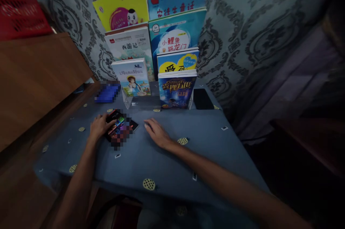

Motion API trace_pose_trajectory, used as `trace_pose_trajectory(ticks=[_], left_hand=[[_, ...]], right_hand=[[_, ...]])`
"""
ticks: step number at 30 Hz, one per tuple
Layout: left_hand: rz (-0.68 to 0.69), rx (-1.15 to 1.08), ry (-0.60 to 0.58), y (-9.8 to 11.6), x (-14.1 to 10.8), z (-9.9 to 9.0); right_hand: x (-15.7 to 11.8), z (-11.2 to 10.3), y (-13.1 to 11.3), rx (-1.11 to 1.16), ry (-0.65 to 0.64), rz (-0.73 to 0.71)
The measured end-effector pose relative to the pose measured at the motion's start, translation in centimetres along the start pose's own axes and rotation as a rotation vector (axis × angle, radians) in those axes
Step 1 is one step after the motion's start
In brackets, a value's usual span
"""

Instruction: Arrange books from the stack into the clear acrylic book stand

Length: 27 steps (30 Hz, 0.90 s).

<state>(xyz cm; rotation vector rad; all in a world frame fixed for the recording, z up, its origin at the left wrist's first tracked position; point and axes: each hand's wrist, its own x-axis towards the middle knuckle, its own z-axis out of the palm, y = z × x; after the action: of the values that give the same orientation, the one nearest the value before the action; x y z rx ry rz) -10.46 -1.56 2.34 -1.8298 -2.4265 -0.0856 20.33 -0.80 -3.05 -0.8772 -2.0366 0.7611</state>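
A dark book or booklet with a colourful, partly pixelated cover lies tilted on the blue tablecloth. My left hand rests at its left edge, the thumb reaching over the cover and the fingers bent. To the right of it, my right hand lies on the cloth, touching no book, with its fingers loosely curled and close together; nothing shows in it. Behind both hands, books stand in stepped rows on a clear rack, among them a white book and a dark blue book.
A blue pixelated item lies at the back left of the table. The black flat device is right of the rack. A wooden cabinet with a red bag stands at the left, and a patterned wall rises behind.
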Motion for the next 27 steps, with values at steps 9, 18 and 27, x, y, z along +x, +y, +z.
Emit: trace_pose_trajectory(ticks=[9, 18, 27], left_hand=[[0.198, -0.146, -0.042, 8.9, -7.0, -0.4], [0.396, -0.040, -0.211, 17.0, -11.9, -2.5], [0.688, -0.284, 0.052, 16.5, -10.5, -0.1]], right_hand=[[-3.2, -4.9, -0.6, -0.197, 0.130, -0.025], [-5.1, -4.4, -4.5, -0.584, -0.244, -0.145], [-5.9, -4.2, -3.4, -0.507, -0.214, -0.128]])
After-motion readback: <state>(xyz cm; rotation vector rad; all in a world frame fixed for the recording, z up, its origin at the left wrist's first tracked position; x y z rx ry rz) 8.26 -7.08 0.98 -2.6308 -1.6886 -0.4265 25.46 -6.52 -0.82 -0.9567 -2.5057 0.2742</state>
